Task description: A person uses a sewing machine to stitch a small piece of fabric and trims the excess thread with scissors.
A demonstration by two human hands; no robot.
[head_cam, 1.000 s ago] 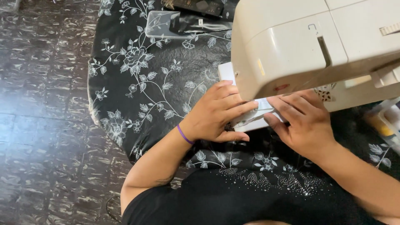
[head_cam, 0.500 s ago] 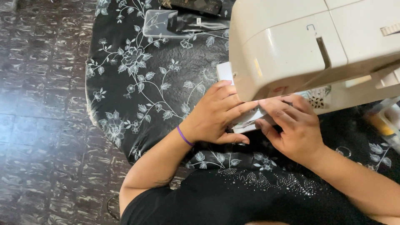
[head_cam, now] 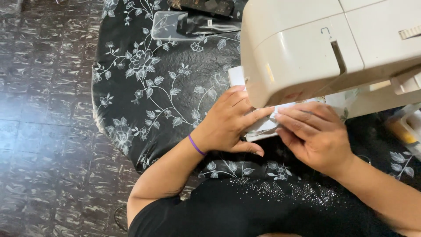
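Observation:
A cream sewing machine stands on a table with a black floral cloth. Under its head lies a small pale piece of fabric. My left hand, with a purple band at the wrist, presses flat on the fabric's left side, fingers reaching under the machine head. On the right side of the fabric rests my right hand, its fingertips meeting the left ones. The needle area is hidden by the machine head.
A clear plastic case and a dark object lie at the table's far edge. Yellow and white items sit at the right, beside the machine. Dark patterned floor tiles lie to the left of the table.
Both hands have slid slightly to the left with the fabric under the machine head. The view has shifted a little.

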